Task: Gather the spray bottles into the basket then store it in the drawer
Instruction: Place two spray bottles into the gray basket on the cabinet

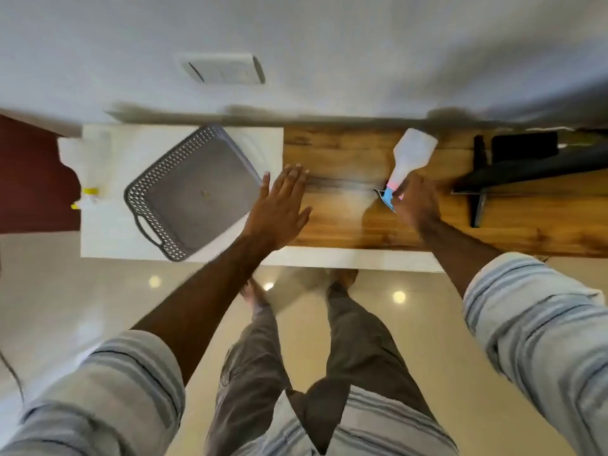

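A grey perforated basket with handles sits empty on the white part of the counter. My left hand hovers flat and open just right of the basket, fingers spread. A white spray bottle with a blue and pink trigger head lies on the wooden part of the counter. My right hand is closed around its trigger end. Another white spray bottle with a yellow trigger lies at the far left of the white surface, blurred.
A black monitor stand and dark device occupy the right of the wooden counter. A wall with a switch plate runs behind. My legs and the glossy tiled floor are below the counter edge.
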Demonstrator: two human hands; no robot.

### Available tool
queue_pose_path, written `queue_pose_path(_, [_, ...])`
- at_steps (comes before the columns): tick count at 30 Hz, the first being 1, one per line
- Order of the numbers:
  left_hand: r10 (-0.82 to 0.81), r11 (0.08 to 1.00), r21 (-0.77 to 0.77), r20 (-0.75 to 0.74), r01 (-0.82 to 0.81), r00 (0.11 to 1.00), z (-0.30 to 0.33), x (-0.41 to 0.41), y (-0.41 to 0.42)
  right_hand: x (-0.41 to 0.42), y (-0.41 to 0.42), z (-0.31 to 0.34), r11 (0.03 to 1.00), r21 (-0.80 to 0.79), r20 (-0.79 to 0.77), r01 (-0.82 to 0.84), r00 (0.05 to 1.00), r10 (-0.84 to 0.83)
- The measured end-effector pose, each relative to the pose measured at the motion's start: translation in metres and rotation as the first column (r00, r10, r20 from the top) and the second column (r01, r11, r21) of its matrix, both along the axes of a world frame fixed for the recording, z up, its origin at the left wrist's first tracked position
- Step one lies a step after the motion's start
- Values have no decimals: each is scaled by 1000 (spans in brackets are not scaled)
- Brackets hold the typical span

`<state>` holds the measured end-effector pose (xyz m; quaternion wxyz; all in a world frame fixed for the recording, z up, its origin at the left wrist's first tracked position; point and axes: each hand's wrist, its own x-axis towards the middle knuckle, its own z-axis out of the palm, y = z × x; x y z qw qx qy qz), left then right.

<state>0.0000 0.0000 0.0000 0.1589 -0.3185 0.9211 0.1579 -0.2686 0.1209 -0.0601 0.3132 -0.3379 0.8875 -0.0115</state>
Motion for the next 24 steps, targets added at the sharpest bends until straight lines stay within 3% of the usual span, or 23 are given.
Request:
queue_pose_path(4, [76,997,29,3,-76,997,-33,-17,12,-18,-21,-38,964,49,5,260,965,-261])
queue_pose_path(9, [90,994,55,14,-91,996,-65,-16,16,-30,-42,-89,864,121,206,489,839,-504])
queue_pose_path(11, [110,991,71,10,-110,994,-76,-14,16,-31,-45,-104,853,122,253,507,815,-521])
queue_pose_path(14, [137,987,90,-18,-135,990,-86,-9,15,-26,-50,-112,858,53,192,510,838,-510])
queue_pose_path(16, [149,984,105,-33,-145,988,-89,-4,14,-15,-53,-108,840,42,273,540,803,-530])
queue_pose_path(18, [160,980,128,-40,-154,986,-90,3,15,3,-50,-101,868,60,390,493,789,-475])
queue_pose_path(21, [214,967,155,-45,-204,976,-89,20,14,44,-37,-82,964,87,533,251,806,-258])
queue_pose_path(24, [231,969,117,-89,-220,969,-86,46,5,92,-30,-58,992,113,813,61,569,-128])
